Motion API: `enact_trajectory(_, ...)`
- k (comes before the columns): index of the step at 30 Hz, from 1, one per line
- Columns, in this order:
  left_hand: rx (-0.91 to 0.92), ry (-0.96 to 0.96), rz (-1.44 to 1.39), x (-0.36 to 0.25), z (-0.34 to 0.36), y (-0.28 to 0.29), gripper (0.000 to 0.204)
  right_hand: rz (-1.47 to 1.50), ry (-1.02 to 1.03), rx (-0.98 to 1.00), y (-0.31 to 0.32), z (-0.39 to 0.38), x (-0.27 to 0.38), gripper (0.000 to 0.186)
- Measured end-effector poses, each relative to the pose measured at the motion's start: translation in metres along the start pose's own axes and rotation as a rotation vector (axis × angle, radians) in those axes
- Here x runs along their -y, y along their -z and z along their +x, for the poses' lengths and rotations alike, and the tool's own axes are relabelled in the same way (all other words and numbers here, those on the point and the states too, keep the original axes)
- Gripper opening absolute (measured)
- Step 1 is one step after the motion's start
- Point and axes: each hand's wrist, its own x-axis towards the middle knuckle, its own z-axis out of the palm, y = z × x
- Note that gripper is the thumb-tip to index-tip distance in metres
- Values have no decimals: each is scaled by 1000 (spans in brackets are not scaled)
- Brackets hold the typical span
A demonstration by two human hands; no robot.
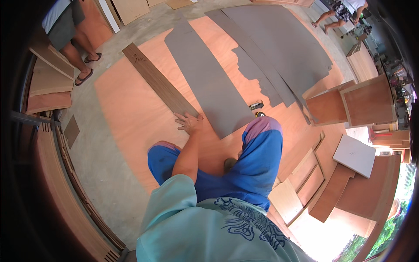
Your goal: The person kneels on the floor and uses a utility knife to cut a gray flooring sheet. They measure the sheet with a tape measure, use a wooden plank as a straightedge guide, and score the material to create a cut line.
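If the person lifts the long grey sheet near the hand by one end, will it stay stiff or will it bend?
The grey sheet looks very thin and long, lying flat on the plywood, so it would probably sag. Its smooth face suggests it slides easily. The dark plank under the left hand looks thicker, likely stiffer.

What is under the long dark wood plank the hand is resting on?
The dark wood plank lies on a large orange plywood sheet; the left hand presses its near end. Whatever lies directly beneath the plank is hidden.

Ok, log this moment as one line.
left hand: flat on dark wood plank end | beside: grey sheet | base: plywood board | right hand: unseen
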Motion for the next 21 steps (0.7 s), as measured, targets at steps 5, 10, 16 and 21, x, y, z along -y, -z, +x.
enact_trajectory(5,93,92,-33,2,18,30,102,28,-74,7,-7,5,7,25)
enact_trajectory(10,24,145,136,50,40,62,83,64,-96,11,5,20,37,27)
enact_trajectory(16,-173,-47,96,61,27,28,58,133,151,282,38,10,180,35)
enact_trajectory(21,406,381,-422,2,-65,-81,55,234,609,347,15,-31,284,32)
